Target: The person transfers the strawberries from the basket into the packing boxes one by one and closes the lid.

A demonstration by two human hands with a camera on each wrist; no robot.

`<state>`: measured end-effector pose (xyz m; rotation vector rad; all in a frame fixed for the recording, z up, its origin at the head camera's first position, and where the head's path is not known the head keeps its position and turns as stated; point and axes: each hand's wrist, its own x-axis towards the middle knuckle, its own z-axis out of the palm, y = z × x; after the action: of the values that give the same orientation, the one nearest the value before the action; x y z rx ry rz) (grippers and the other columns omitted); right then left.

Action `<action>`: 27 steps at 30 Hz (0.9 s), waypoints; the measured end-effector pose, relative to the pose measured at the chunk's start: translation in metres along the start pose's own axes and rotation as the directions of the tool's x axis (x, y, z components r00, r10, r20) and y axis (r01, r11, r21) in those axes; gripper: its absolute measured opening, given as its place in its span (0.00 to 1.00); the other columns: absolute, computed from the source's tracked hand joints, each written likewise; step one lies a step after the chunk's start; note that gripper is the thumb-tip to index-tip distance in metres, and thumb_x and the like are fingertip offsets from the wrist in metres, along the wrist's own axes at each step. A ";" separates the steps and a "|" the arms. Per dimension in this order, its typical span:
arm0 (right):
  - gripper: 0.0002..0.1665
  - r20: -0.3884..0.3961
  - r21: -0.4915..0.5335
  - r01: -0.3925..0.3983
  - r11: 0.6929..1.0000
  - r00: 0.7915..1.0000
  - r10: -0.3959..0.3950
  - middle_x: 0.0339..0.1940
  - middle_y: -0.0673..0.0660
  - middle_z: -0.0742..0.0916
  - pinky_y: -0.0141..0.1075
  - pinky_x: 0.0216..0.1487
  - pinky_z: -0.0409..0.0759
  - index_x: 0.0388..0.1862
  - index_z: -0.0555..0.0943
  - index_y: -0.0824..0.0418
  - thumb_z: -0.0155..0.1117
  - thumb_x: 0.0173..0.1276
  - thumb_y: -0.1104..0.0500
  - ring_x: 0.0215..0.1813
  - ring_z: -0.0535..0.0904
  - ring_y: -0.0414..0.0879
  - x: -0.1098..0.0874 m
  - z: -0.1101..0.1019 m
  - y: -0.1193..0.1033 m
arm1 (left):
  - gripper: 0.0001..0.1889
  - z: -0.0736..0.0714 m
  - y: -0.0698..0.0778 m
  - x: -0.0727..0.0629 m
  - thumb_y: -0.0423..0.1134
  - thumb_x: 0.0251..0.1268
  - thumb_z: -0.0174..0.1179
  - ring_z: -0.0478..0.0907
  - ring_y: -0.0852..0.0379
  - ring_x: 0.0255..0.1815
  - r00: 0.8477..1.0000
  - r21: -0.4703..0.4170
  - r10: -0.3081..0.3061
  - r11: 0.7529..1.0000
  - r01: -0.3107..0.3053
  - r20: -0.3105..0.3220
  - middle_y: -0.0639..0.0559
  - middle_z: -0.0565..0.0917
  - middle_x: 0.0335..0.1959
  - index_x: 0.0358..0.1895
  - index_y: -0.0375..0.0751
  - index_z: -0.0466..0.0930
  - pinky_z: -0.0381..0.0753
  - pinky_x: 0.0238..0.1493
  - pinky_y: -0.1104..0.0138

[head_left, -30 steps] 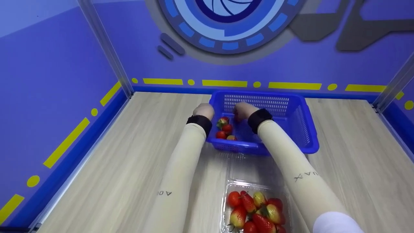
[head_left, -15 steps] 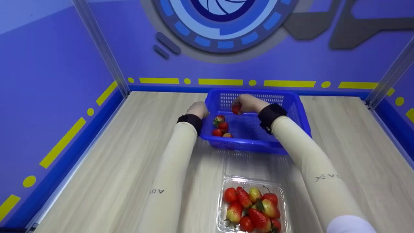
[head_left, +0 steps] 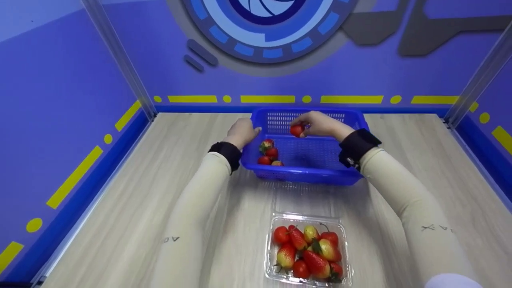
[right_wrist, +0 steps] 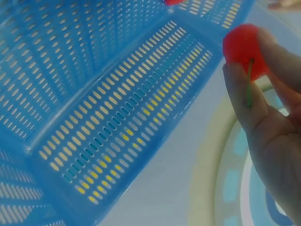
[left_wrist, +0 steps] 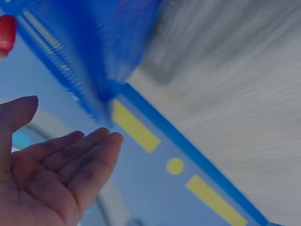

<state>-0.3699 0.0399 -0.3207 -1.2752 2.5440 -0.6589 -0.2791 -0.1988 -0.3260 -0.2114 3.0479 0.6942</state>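
In the head view my right hand (head_left: pixel 320 124) is over the back part of a blue plastic basket (head_left: pixel 306 176), pinching a red cherry (head_left: pixel 297 131) between thumb and fingers. The right wrist view shows the cherry (right_wrist: pixel 241 47) with its thin green stem hanging down. My left hand (head_left: pixel 241 131) is at the basket's left rim. Seen from the left wrist, that hand (left_wrist: pixel 61 183) has its fingers extended and thumb apart, beside the blue basket wall. Inside the basket, along its left side, lie a leafy strawberry (head_left: pixel 267 145) and several other red fruits (head_left: pixel 271 153).
In front of the basket stands a clear plastic box (head_left: pixel 269 256), filled with red and yellowish strawberries (head_left: pixel 316 264) and round red fruits (head_left: pixel 281 235). Its transparent lid lies folded back toward the basket. Blue-purple panels (head_left: pixel 72 100) wall in the wooden table (head_left: pixel 180 160).
My right hand has lifted up from the basket floor with the cherry. My left hand has loosened from a fist at the left rim, its thumb now spread.
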 end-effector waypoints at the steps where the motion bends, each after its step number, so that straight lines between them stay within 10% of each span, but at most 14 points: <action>1: 0.26 -0.011 0.002 0.002 1.000 1.000 -0.002 0.59 0.72 0.85 0.58 0.63 0.81 0.64 0.79 0.70 0.66 0.66 0.73 0.60 0.82 0.66 -0.004 0.000 -0.001 | 0.20 -0.004 0.001 -0.002 0.45 0.81 0.53 0.85 0.45 0.51 1.000 -0.005 0.022 1.000 -0.022 0.002 0.36 0.88 0.52 0.56 0.29 0.81 0.85 0.57 0.55; 9: 0.25 -0.115 0.003 0.004 1.000 0.993 -0.004 0.64 0.72 0.83 0.61 0.65 0.78 0.65 0.80 0.68 0.65 0.68 0.72 0.64 0.79 0.67 -0.034 -0.009 -0.009 | 0.26 -0.034 0.010 -0.021 0.44 0.80 0.54 0.76 0.42 0.71 0.987 -0.024 0.153 0.988 -0.153 0.041 0.35 0.78 0.69 0.69 0.29 0.73 0.75 0.74 0.54; 19: 0.23 -0.204 -0.043 0.109 0.993 0.972 -0.116 0.62 0.68 0.84 0.59 0.61 0.80 0.63 0.82 0.64 0.69 0.68 0.69 0.63 0.79 0.64 -0.081 -0.025 -0.047 | 0.24 -0.067 0.019 -0.070 0.43 0.79 0.55 0.84 0.42 0.60 0.953 -0.114 0.296 0.951 -0.287 0.063 0.34 0.84 0.61 0.68 0.30 0.75 0.83 0.63 0.53; 27: 0.24 -0.259 -0.096 0.241 0.966 0.931 -0.258 0.58 0.66 0.86 0.57 0.58 0.84 0.59 0.84 0.65 0.72 0.63 0.71 0.60 0.82 0.63 -0.131 -0.016 -0.079 | 0.25 -0.065 0.019 -0.128 0.44 0.78 0.58 0.86 0.45 0.58 0.934 -0.182 0.324 0.938 -0.295 0.153 0.37 0.86 0.59 0.69 0.32 0.74 0.86 0.60 0.55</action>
<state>-0.2425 0.1083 -0.2689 -1.6541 2.6545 -0.8635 -0.1533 -0.1937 -0.2545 0.3262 2.8785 0.9134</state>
